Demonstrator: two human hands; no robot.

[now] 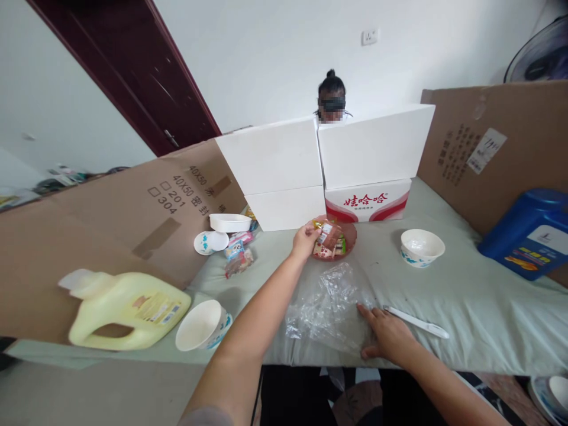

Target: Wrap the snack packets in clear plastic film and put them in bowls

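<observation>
My left hand [305, 240] pinches a brown-and-gold snack packet [329, 233] over a reddish, see-through bowl [350, 236]. More small wrapped snacks [325, 250] lie in that bowl. In front of it a crumpled clear plastic bag [326, 305] is spread on the cloth. My right hand [390, 334] lies with fingers apart at the bag's right edge and holds nothing. Just beyond its fingers rests a white, flat-handled utensil [419, 323]; its exact kind is unclear.
White boxes [284, 157] stand across the back, with a person [331, 100] behind them. Cardboard panels flank both sides. Paper bowls [421, 251], a yellow jug [133, 310], a blue bottle [528, 234] and several snack packets [239, 254] stand or lie around the bed-like surface.
</observation>
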